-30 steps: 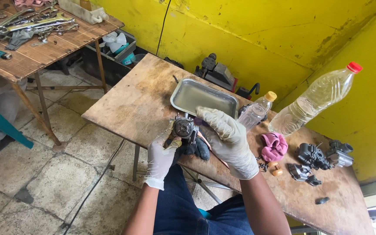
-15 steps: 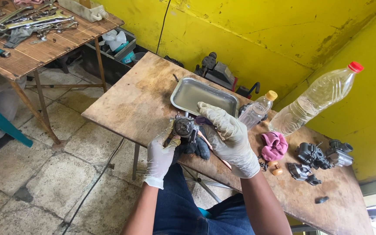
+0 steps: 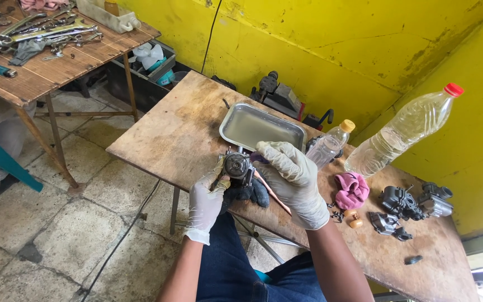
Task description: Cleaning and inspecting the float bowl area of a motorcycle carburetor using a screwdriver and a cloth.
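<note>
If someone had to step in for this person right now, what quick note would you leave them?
Left hand, gloved, holds a small metal engine part at the near edge of the wooden table. Right hand, gloved, works on it with a thin copper-coloured tool. A dark rag lies under the part; the metal tray sits just behind. More dark parts wait to the right, untouched.
</note>
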